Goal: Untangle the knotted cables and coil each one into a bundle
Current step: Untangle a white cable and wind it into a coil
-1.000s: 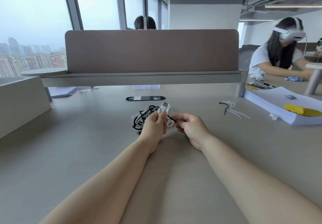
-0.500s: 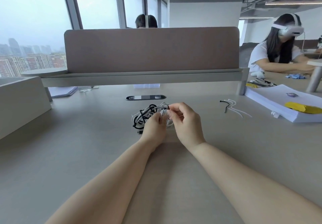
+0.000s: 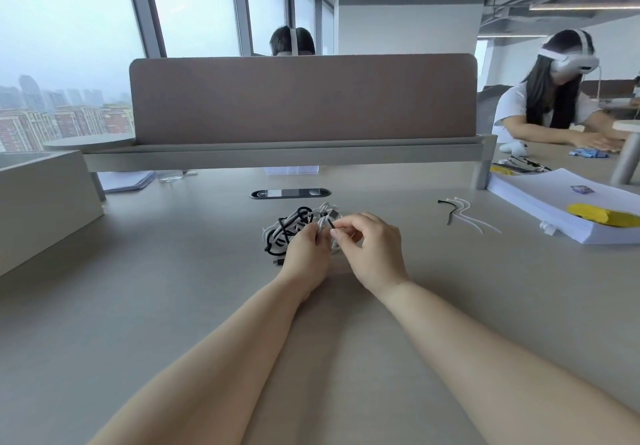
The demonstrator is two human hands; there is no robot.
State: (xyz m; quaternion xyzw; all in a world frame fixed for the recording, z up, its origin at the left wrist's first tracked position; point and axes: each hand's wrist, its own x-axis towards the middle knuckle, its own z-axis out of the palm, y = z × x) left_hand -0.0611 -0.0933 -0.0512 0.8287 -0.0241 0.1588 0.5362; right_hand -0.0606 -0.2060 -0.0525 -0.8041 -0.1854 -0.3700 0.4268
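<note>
Both hands meet at the near right side of the knotted cables (image 3: 287, 231), a black-and-white clump lying on the worktop (image 3: 173, 306) about midway between its left and right edges, toward the far side. The left hand (image 3: 306, 254) is curled round white loops at the clump's near edge and seems to steady it. The right hand (image 3: 372, 250) pinches a short black strand (image 3: 331, 224) between thumb and forefinger, just beside the left hand's fingertips. That strand runs from the pinch leftward and away into the clump. The freeing pull therefore likely goes rightward and toward the person, along the strand's length, while the left hand anchors. Loose ties (image 3: 460, 214) lie well apart, toward the right edge.
</note>
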